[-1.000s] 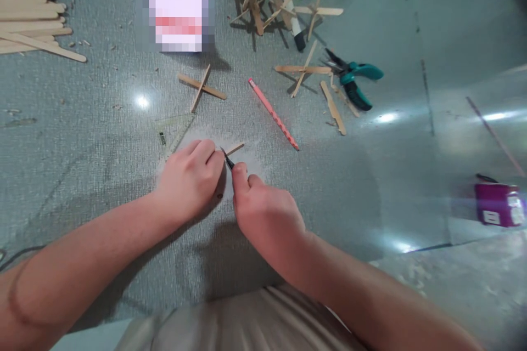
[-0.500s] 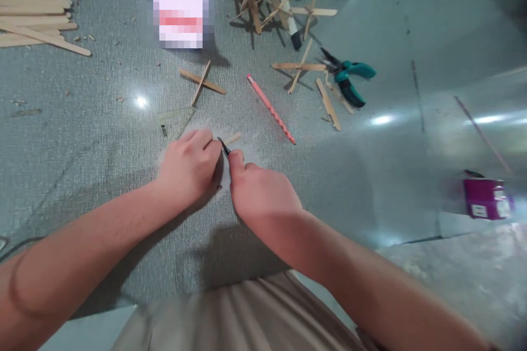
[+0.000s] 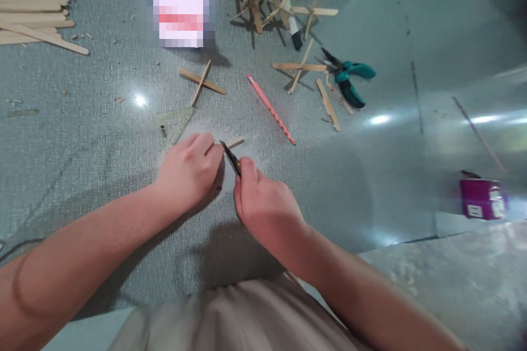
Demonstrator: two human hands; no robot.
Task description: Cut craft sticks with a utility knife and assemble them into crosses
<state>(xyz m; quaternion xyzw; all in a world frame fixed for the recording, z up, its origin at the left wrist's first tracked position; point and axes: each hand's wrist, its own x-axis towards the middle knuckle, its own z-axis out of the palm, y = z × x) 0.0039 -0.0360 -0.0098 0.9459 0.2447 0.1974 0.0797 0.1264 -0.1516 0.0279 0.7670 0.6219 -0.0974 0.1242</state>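
left hand [image 3: 187,173]: grip clamped on stick [image 3: 234,143], pressing it on counter [image 3: 82,137] | right hand [image 3: 263,205]: grip clamped on knife [image 3: 230,157], blade at stick | pencil [image 3: 270,109] far right

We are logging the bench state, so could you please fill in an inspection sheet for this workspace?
Surface: grey textured mat, dotted with wood chips.
Job's things: wooden stick pinned under the left hand; knife blade set against it.
Clutter: pink pencil, teal pliers, glued stick crosses, stick stack, clear ruler, purple box.
Grippers: right hand grips the knife.
Cables: nothing seen.
Surroundings: pale floor beyond the mat.
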